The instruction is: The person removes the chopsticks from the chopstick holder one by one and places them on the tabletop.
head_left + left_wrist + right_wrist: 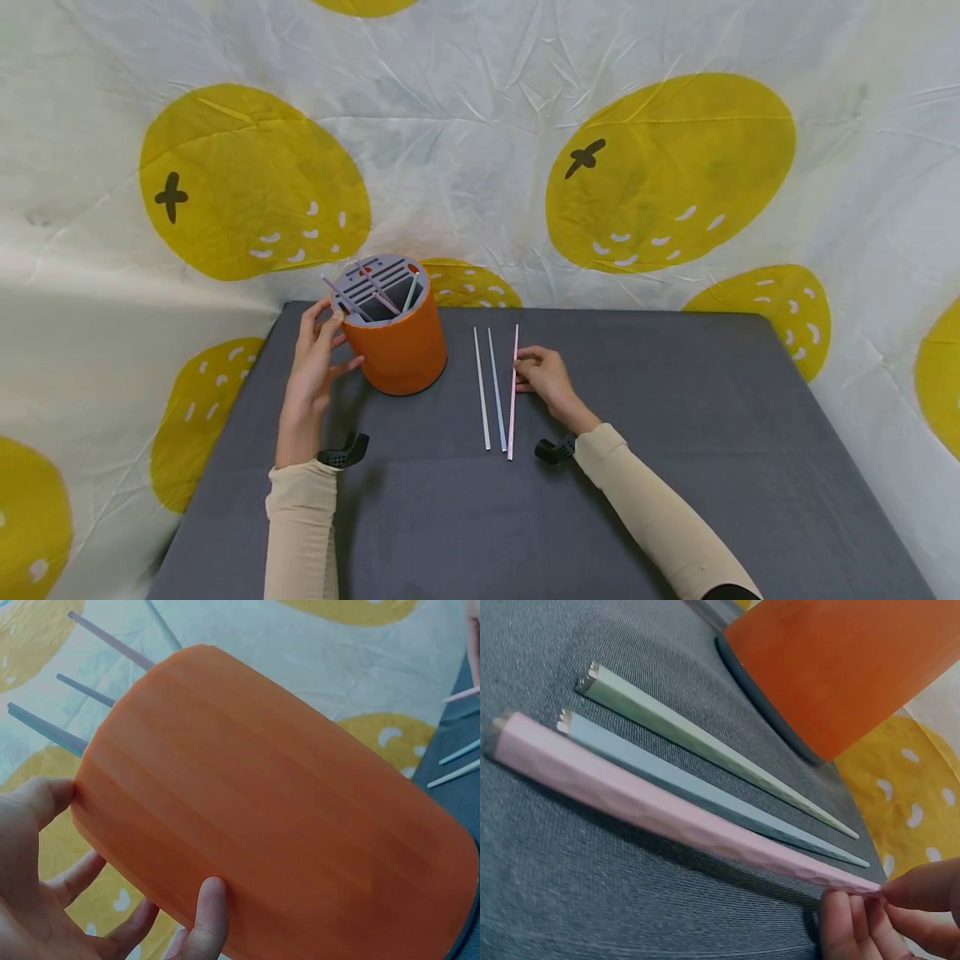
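My right hand pinches a pink chopstick near its thin end, between thumb and fingers. A shadow under the chopstick shows it tilted off the cloth. Close beside it lie a pale blue chopstick and a pale green chopstick, roughly parallel. My left hand rests on the left side of an orange cylindrical holder, spread fingertips touching its rim and wall. Several chopsticks lean out of the holder's grey slotted top, a purple chopstick among them; their lower ends are hidden.
A dark grey cloth covers the table. Behind it hangs a white curtain with yellow fruit prints. The holder stands near the back left edge, left of the loose chopsticks.
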A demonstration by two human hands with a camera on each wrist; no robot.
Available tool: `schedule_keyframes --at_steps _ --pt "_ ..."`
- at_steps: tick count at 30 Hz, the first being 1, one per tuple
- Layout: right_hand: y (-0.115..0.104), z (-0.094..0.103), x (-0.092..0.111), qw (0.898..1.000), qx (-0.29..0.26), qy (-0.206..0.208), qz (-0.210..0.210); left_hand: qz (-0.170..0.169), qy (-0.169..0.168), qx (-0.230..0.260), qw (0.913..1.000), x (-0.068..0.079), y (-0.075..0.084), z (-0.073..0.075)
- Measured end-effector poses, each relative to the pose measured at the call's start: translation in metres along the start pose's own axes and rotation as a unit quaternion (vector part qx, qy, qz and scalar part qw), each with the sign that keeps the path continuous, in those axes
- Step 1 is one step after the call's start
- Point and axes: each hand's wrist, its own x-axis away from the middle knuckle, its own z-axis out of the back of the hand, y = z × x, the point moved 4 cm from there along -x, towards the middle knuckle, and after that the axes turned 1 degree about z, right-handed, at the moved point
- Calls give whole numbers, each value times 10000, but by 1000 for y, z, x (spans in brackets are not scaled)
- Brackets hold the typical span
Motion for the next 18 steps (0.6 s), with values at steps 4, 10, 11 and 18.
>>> schedule_keyframes --at_steps 4,10,11,18 --pt "-2 -1 -2 9992 399 53 -9 8 7 -23 10000 1 0 1" --pt "-7 -4 -10 9973 727 60 59 1 8 -31 10000 1 0 1" --pt "-7 -5 -12 9968 788 74 82 4 8 -27 10000 1 0 1" --pt "-9 -7 -25 9899 1373 253 233 5 21 -61 10000 1 0 0"
